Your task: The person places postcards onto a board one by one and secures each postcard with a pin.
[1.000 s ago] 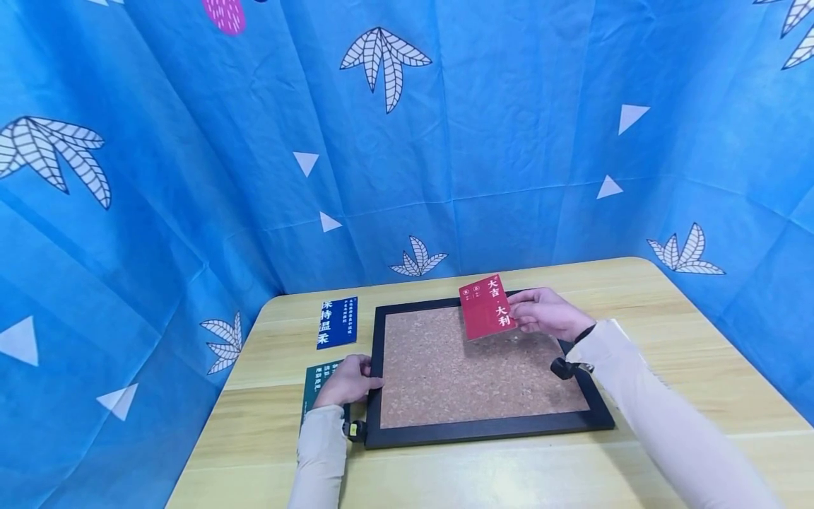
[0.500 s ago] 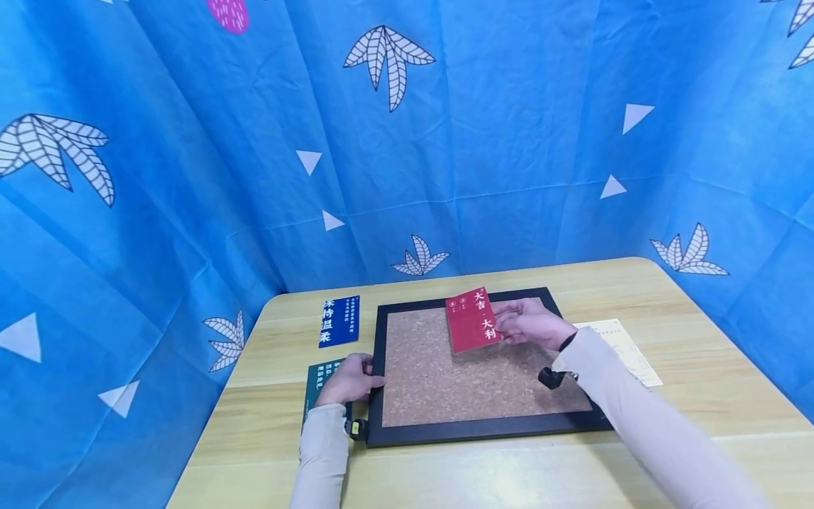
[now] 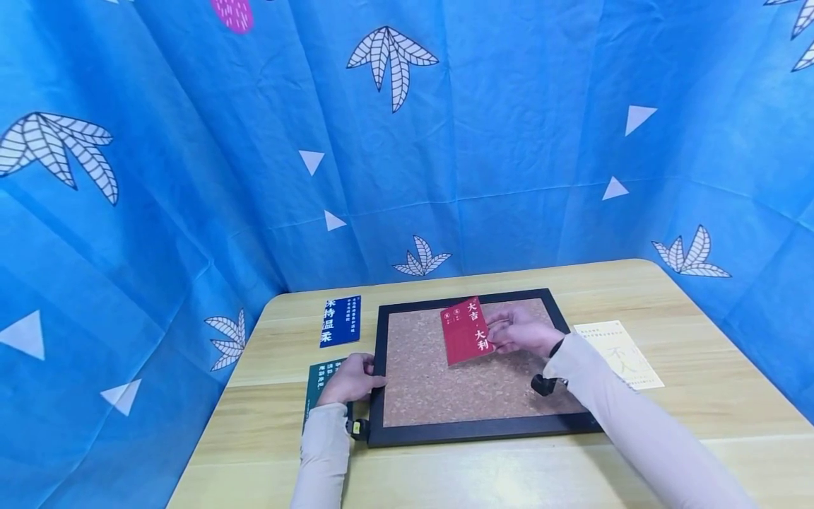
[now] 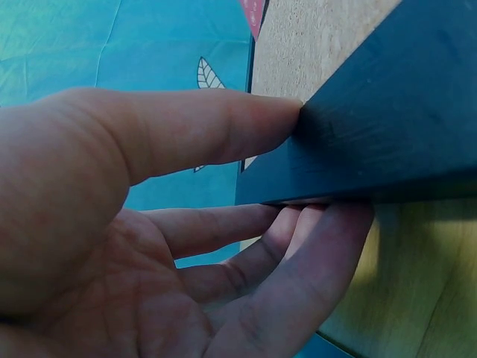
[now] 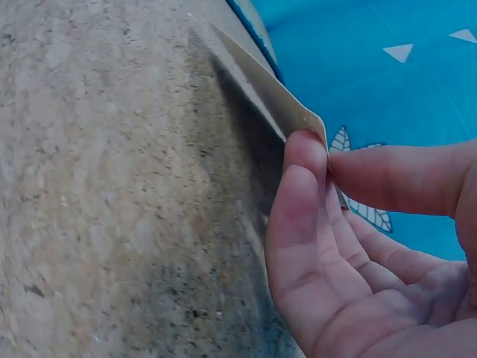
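Note:
A cork board (image 3: pixel 439 392) with a black frame lies on the table. My left hand (image 3: pixel 348 379) grips its left edge; in the left wrist view the thumb (image 4: pixel 253 123) rests on top of the black frame (image 4: pixel 402 127) and the fingers press its outer side. Above the cork, my right hand (image 3: pixel 518 329) pinches a red card (image 3: pixel 461 336) with white characters by its right edge. In the right wrist view the card (image 5: pixel 276 93) is seen from its pale back, tilted, between thumb and fingers, its far end close to the cork. Whether it touches is unclear.
A blue card (image 3: pixel 340 322) lies left of the board. Partly under my left hand is a green card (image 3: pixel 314 385). On the right lies a pale yellow card (image 3: pixel 626 353), partly behind my right sleeve. A blue curtain (image 3: pixel 496 141) hangs behind the table (image 3: pixel 254 438).
My right hand has moved left and lower over the cork, carrying the red card. The yellow card on the right has come into view. My left hand keeps its grip on the frame.

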A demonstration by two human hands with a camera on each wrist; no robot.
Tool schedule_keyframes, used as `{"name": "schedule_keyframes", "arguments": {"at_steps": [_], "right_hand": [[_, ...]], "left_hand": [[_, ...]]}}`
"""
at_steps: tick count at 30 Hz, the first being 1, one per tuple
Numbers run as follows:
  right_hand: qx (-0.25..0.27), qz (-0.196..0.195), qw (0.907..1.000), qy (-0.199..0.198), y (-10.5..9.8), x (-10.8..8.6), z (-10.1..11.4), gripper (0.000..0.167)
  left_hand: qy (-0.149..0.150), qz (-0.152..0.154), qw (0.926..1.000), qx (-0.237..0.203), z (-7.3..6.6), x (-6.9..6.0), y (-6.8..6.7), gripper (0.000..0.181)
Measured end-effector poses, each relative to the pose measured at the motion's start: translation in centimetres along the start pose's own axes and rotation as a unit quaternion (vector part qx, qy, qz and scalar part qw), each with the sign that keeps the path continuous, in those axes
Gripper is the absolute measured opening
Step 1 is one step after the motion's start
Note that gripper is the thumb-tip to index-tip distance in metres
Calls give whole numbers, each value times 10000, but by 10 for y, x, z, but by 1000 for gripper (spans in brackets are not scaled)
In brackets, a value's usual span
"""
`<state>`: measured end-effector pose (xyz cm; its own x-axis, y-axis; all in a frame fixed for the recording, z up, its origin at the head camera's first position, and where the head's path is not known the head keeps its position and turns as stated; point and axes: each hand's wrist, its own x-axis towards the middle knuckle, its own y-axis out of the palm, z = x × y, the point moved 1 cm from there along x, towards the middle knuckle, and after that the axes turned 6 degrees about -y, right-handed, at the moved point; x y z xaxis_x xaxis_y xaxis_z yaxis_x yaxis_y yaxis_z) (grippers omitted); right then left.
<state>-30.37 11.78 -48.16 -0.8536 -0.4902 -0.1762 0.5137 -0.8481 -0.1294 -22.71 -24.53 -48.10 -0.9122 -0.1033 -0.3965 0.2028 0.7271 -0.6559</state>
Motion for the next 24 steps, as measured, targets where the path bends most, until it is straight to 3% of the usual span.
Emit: {"name": "schedule_keyframes", "arguments": {"at_steps": [10, 19, 24], "right_hand": [[-98, -93, 9998, 115, 8, 3, -1, 49], [-343, -175, 9990, 212, 13, 6, -3, 49], [-675, -279, 9971, 233, 17, 6, 1, 50]], "left_hand": [[-79, -16, 9999, -81, -1, 0, 1, 61], [37, 45, 10000, -64, 0, -1, 0, 62], [67, 40, 10000, -29, 0, -1, 1, 62]]}}
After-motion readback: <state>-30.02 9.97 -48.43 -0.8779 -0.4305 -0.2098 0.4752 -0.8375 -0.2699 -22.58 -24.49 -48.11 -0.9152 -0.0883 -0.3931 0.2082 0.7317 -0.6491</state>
